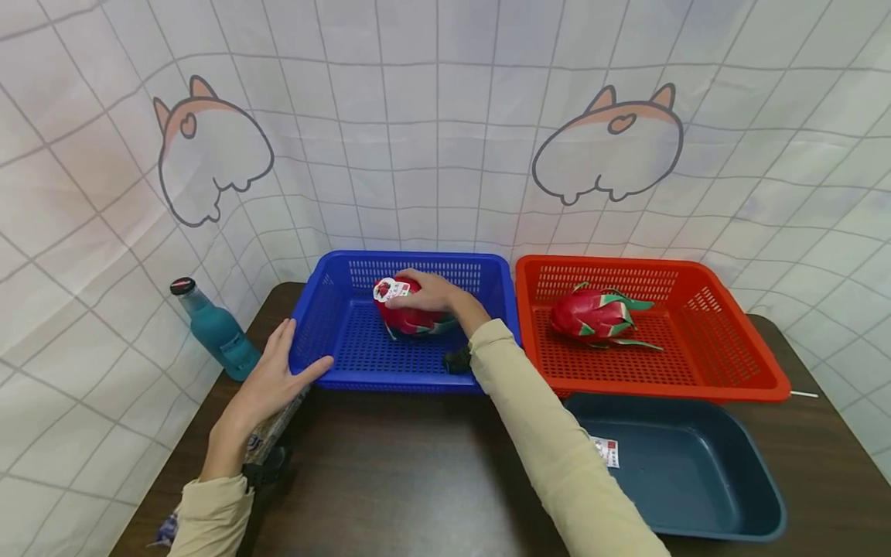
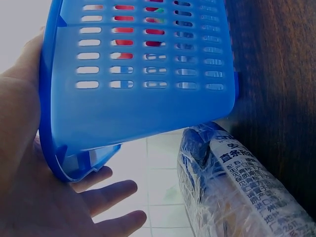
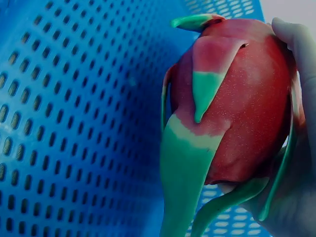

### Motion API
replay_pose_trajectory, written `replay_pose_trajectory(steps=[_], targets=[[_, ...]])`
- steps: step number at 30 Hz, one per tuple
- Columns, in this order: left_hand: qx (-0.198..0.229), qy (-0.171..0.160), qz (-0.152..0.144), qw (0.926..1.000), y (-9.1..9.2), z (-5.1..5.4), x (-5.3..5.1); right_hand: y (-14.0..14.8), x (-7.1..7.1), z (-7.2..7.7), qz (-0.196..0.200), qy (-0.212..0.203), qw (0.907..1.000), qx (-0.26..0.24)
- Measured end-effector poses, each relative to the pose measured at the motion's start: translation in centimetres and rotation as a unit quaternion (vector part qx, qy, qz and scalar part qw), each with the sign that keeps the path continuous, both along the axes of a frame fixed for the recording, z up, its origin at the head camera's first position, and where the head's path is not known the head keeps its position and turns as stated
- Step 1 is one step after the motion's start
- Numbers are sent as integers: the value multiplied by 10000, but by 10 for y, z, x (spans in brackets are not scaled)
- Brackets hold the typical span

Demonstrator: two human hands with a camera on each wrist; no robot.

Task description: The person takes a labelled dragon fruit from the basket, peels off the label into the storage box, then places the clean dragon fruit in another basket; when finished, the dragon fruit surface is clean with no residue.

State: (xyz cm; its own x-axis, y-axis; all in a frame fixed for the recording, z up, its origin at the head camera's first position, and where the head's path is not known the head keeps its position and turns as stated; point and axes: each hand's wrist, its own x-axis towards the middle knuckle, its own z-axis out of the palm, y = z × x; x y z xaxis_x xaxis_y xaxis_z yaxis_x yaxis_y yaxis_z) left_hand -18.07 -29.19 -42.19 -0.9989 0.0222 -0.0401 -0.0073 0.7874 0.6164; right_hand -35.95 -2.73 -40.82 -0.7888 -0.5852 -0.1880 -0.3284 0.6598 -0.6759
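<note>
My right hand [image 1: 429, 292] grips a red dragon fruit [image 1: 420, 320] with a white round-and-square label, inside the blue basket [image 1: 358, 329]. The right wrist view shows this dragon fruit [image 3: 247, 103] with its green-tipped scales hanging down and the hand along one side. At the basket's left end, my left hand [image 1: 274, 387] rests against the rim with its fingers spread. Seen from the left wrist, the fingers [image 2: 111, 196] stick out nearly straight past the rim of the basket [image 2: 133, 116].
A red basket [image 1: 724, 363] on the right holds another dragon fruit [image 1: 588, 313]. In front of it stands a dark blue-green tray [image 1: 685, 472] with a label. A teal bottle [image 1: 224, 336] stands far left. A plastic-wrapped package [image 2: 237, 187] lies below my left hand.
</note>
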Motion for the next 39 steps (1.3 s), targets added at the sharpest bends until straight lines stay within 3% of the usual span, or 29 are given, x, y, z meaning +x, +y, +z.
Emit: replay_pose_trajectory(steps=[11,20,24,31,35,39], targets=[[-14,-96,29,9999,2,2,-1,-8,16,48,338,246,9984,-373],[-11,-89,61,9999,1,-2,-2,13,44,79,562,258,9924,-1067],[5,-89,61,9999,3,-3,-2,30,68,96,441,206,9911,-1241],[61,-34,70,10000,3,-1,-2,63,128,122,463,-401,9886,-1375],[48,-59,94,9999,2,0,-2,77,161,119,760,-733,9852,-1350],[48,-45,64,10000,0,-1,-2,87,187,103,1036,-1133,9813,-1161]])
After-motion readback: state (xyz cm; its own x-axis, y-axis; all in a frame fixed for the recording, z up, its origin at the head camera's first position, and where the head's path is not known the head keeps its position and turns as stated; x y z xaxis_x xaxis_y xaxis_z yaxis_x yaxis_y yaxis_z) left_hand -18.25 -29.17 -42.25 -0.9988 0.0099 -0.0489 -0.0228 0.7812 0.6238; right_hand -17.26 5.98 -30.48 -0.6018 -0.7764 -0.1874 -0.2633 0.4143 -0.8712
